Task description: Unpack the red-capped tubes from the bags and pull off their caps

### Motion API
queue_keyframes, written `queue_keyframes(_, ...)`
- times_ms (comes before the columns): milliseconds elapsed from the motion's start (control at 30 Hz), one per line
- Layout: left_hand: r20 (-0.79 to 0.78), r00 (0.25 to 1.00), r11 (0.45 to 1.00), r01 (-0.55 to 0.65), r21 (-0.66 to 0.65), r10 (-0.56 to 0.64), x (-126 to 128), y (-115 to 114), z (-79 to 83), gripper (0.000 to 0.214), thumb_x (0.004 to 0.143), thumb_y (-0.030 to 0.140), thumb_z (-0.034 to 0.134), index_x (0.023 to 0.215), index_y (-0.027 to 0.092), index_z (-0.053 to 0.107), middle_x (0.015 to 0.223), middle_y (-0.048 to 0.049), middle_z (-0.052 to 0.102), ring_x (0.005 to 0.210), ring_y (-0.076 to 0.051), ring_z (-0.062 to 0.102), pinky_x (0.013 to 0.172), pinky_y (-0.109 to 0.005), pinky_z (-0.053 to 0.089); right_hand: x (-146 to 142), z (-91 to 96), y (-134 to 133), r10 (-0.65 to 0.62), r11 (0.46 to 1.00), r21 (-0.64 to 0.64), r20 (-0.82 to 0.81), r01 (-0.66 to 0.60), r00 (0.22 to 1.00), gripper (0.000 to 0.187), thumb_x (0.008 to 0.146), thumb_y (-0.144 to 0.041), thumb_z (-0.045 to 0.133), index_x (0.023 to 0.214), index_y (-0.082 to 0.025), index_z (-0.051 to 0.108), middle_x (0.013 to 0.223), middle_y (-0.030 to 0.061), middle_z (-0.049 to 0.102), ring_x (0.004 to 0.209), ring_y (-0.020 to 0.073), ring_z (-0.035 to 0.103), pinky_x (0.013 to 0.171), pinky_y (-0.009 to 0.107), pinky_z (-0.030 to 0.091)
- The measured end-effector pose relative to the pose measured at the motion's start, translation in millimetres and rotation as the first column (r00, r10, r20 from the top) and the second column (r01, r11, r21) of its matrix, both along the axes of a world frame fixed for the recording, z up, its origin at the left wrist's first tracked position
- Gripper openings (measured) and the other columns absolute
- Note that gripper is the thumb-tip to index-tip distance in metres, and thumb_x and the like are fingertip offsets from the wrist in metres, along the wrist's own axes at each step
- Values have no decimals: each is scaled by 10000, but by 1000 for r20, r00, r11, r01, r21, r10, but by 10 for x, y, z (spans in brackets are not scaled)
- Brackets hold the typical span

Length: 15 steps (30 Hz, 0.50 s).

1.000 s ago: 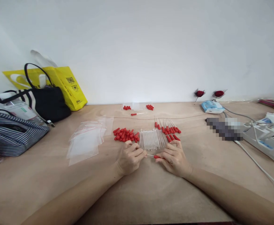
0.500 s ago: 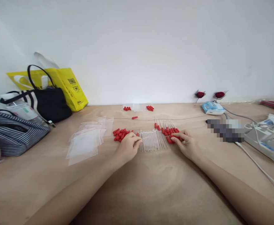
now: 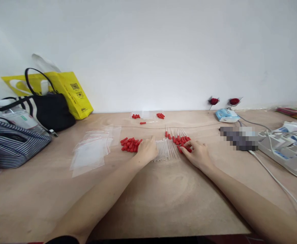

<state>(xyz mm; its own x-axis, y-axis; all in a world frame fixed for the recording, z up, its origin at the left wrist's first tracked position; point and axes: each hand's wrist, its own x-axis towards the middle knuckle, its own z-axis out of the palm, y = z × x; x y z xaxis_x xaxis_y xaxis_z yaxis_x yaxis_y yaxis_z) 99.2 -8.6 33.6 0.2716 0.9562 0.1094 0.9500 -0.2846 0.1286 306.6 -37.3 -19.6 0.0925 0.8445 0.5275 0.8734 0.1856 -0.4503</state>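
My left hand is over the left end of a row of thin clear tubes, with its back towards me. Its fingertips are mostly hidden, and whether they grip a tube cannot be made out. Left of it lies a pile of red rubber bulbs. My right hand rests on the table at the right, thumb and fingers closed around red bulbs at the edge of a second group. Thin tubes stick out behind several bulbs of that group, pointing away from me.
Clear zip bags lie fanned out at the left. Farther back are a red-bulbed dropper and small bulb clusters on clear bags. Bags stand at the left; a tissue pack, cables and a white power strip are at the right.
My left hand, which pinched a thin clear tube, has moved right over the row of tubes. My right hand stays at the bulbs. The dropper at the back lies slightly farther away.
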Motion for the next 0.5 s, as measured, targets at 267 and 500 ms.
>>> queue_keyframes(267, 33, 998, 997, -62, 55, 60, -248, 543, 53, 205, 801, 265, 423, 926, 168, 554, 792, -75, 632, 773, -229, 591, 682, -320, 426, 35, 26, -5, -25, 996, 84, 3, 25, 1000, 326, 758, -495, 488, 659, -220, 631, 694, 7, 618, 632, 145, 532, 677, 304, 271)
queue_keyframes(500, 93, 994, 995, -56, 82, 49, -472, 1362, -54, 206, 800, 293, 509, 949, 180, 594, 968, -67, 601, 933, -193, 538, 851, -303, 392, 132, -20, 40, -12, 996, 84, -207, 30, 978, 381, 774, -474, 468, 568, -177, 588, 582, 10, 544, 483, 100, 426, 525, 248, 314)
